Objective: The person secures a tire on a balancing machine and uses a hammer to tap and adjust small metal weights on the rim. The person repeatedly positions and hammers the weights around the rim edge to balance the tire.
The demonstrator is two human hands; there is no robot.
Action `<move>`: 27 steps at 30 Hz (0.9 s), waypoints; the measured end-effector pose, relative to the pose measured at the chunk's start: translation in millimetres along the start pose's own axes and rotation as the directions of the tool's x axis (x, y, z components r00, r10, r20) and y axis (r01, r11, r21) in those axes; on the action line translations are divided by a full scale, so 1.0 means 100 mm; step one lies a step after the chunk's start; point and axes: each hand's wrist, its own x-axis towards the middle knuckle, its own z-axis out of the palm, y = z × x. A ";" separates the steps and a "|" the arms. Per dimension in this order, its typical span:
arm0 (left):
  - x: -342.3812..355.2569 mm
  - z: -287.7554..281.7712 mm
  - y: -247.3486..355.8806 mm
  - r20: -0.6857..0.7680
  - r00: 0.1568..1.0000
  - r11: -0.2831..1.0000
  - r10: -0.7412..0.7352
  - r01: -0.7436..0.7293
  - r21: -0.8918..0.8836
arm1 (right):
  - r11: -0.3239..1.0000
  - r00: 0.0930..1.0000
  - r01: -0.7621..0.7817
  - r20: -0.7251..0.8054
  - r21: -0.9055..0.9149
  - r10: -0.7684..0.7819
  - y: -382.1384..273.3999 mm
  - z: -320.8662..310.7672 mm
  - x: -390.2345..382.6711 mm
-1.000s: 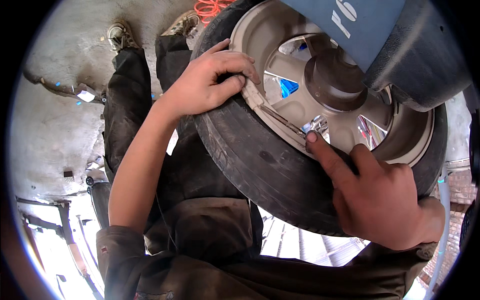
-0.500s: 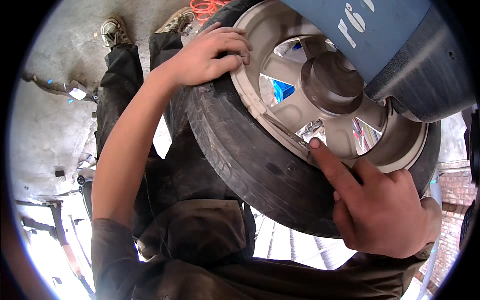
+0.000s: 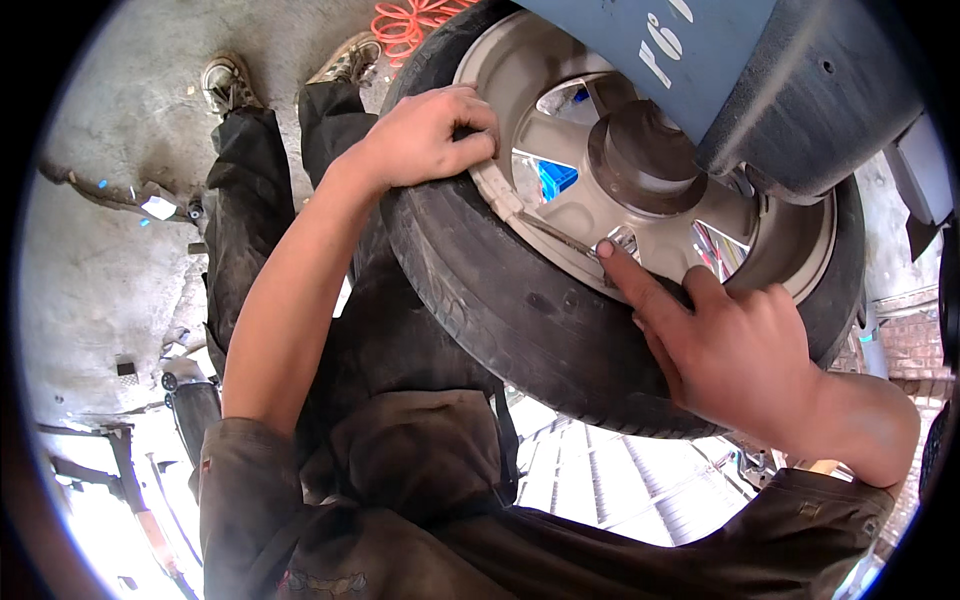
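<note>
A black tyre (image 3: 490, 290) on a beige-grey spoked wheel rim (image 3: 585, 215) is mounted on a dark metal hub (image 3: 650, 160). My left hand (image 3: 435, 140) rests over the tyre's upper left edge, fingers and thumb curled onto the rim's lip. Across the wheel, my right hand (image 3: 730, 350) lies with its index finger stretched out and its other fingers bent. That fingertip touches the rim's inner edge at the end of a thin dark grey strip (image 3: 555, 235); what the strip is, I cannot tell. Anything under the right palm is hidden.
A blue machine housing (image 3: 690, 50) with a black lower part (image 3: 820, 110) overhangs the wheel at upper right. An orange-red coiled hose (image 3: 405, 30) lies on the concrete floor (image 3: 110, 260). Another person's shoes (image 3: 230, 85) and dark trouser legs (image 3: 250, 180) are at upper left.
The wheel and housing sit slightly further left and higher in view. My right index fingertip stays at the strip's end, and more of my right forearm shows. The left hand keeps its place on the rim.
</note>
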 end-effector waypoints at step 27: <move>-0.13 0.05 0.26 -0.047 0.997 0.998 0.054 -0.055 -0.040 | 0.988 0.995 -0.005 0.104 0.156 -0.011 0.11 -0.25 -0.12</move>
